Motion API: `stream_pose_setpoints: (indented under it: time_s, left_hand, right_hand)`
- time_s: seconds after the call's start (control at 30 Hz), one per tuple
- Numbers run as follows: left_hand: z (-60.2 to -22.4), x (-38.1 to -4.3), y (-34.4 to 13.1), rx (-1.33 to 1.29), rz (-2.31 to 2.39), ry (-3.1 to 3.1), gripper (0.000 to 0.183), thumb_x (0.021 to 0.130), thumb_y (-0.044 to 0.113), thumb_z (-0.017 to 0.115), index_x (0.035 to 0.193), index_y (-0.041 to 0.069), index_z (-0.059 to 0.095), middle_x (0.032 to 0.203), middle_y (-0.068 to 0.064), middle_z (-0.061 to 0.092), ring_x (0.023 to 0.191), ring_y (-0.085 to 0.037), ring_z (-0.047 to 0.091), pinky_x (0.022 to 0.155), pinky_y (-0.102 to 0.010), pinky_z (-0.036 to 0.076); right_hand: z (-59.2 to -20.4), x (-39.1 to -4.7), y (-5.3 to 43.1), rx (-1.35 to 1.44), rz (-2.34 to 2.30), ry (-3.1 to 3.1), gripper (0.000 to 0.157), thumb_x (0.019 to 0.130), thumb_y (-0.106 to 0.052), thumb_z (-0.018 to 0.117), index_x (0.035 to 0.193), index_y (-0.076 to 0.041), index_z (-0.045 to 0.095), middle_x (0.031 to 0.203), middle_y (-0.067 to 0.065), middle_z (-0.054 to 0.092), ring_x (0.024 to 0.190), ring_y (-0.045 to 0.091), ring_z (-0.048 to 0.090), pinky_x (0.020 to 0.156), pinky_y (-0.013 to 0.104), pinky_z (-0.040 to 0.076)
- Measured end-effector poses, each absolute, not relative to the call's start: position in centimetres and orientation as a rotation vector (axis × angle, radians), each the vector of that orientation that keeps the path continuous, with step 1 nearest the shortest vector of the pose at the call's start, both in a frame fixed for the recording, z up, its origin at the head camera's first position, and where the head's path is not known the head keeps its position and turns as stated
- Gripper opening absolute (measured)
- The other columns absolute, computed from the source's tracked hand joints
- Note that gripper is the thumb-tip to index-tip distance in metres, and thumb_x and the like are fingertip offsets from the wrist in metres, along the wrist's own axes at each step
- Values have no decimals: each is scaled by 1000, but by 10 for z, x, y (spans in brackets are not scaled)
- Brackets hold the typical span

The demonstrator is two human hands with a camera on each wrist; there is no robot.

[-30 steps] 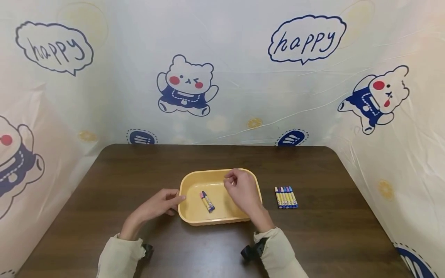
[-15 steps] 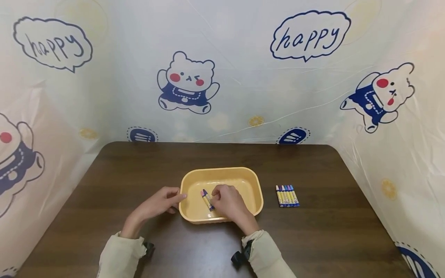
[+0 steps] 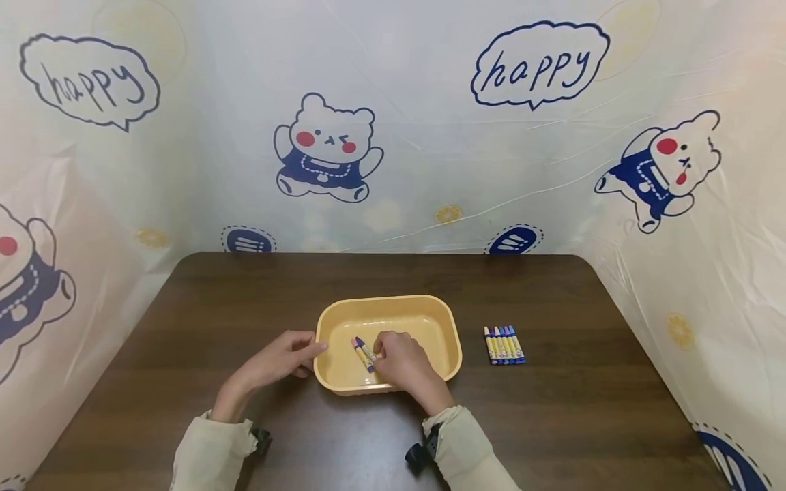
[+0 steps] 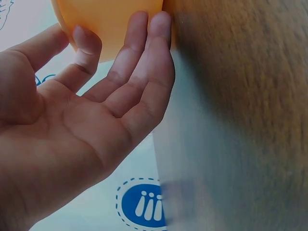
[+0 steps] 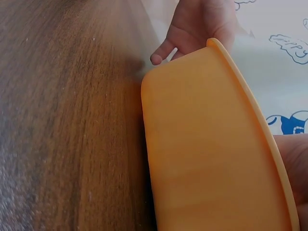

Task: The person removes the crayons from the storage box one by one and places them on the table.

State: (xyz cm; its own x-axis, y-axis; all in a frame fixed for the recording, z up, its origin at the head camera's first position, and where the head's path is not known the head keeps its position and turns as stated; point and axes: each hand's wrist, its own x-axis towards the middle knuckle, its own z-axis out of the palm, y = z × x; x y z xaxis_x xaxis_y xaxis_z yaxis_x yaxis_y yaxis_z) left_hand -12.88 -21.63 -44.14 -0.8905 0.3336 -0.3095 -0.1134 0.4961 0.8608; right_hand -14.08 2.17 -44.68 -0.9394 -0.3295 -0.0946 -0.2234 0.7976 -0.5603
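A yellow plastic basin (image 3: 424, 310) stands on the table, with two crayons lying in it. My left hand (image 3: 276, 358) pinches its left rim between thumb and index finger; the left wrist view shows the other fingers against the outer wall. Inside the basin, my right hand (image 3: 402, 361) has curled fingers at the lower end of a blue-tipped crayon (image 3: 364, 346) and pinches it there. Beside that one lies a pink-tipped crayon (image 3: 361, 354). In the right wrist view the basin wall (image 5: 207, 139) hides the right fingertips.
To the right of the basin, several crayons (image 3: 505, 346) lie side by side in a neat row on the dark wooden table (image 3: 245, 293). A printed cloth (image 3: 417, 157) with cartoon bears hangs around the table's back and sides.
My right hand has moved left and down inside the basin to the crayons. The blue-tipped crayon has turned slightly away from the pink-tipped one. My left hand stays on the rim.
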Motion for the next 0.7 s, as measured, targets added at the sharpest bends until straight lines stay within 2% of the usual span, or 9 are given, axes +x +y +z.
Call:
stream_pose_setpoints:
  time_s: [0.3, 0.4, 0.7]
  left_hand:
    - [-441, -129, -216, 165, 1359, 2306, 41, 88, 39, 53, 91, -2, 54, 91, -15, 60, 79, -21, 58, 70, -37, 51]
    - [-440, -129, -215, 170, 1358, 2308, 40, 88, 38, 53, 91, -2, 54, 91, -15, 60, 79, -22, 58, 70, -37, 51]
    - [-442, -129, -216, 180, 1358, 2311, 37, 90, 36, 51, 90, -1, 54, 91, -15, 60, 79, -21, 58, 71, -38, 51]
  right_hand:
    - [-450, -142, 22, -479, -779, 2858, 10, 71, -18, 67, 77, -13, 60, 65, -5, 51, 57, 11, 46, 49, 24, 36]
    - [-449, -142, 21, -483, -732, 2900, 8, 70, -16, 66, 68, -15, 59, 65, -5, 50, 57, 11, 46, 49, 24, 35]
    - [-446, -140, 20, -456, -623, 2942, 16, 67, -13, 64, 55, -17, 54, 62, -4, 47, 55, 13, 43, 45, 25, 32]
